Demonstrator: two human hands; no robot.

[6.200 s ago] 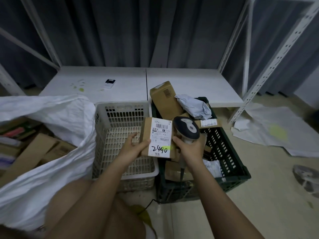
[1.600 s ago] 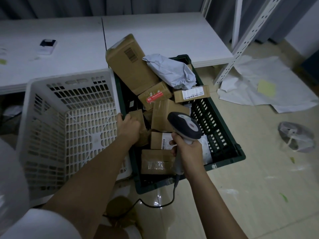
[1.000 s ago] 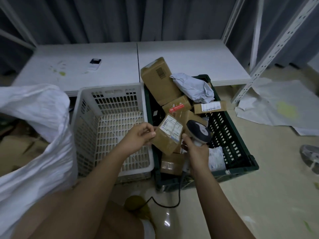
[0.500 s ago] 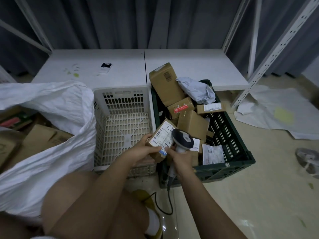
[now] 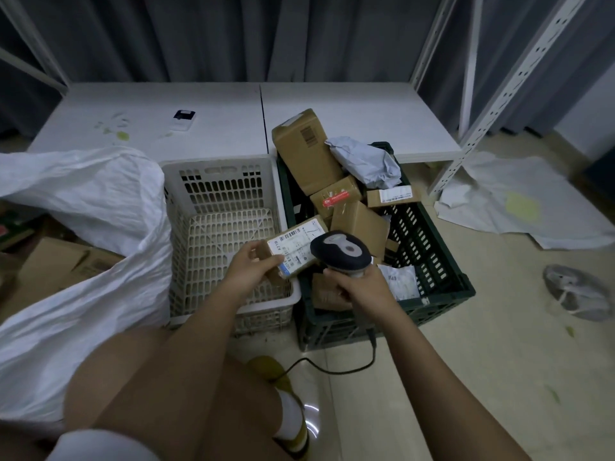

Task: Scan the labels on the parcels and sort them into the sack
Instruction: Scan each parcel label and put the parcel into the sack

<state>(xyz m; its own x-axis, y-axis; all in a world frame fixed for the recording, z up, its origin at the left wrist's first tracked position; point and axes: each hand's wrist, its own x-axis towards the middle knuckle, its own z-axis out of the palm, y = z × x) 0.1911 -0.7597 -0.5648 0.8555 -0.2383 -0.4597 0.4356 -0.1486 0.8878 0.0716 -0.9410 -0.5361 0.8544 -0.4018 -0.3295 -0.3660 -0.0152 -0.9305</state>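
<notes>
My left hand [image 5: 248,271] grips a small cardboard parcel [image 5: 293,249] with its white label facing up, above the gap between two crates. My right hand [image 5: 357,286] holds a dark corded barcode scanner [image 5: 341,251] by its handle, its head right next to the label. The dark green crate [image 5: 432,257] on the right holds several more cardboard parcels and a grey mailer bag [image 5: 367,164]. A big white sack [image 5: 83,227] lies open on the left with cardboard boxes inside.
A white plastic basket [image 5: 221,201] stands between the sack and the green crate. Behind them is a low white shelf board [image 5: 349,111] with a small device [image 5: 183,119]. White rack posts [image 5: 506,91], white sheets and a grey object [image 5: 577,292] lie on the floor at the right.
The parcel came out of the green crate in my left hand and now lies flatter, label up. The scanner head has closed in beside the label.
</notes>
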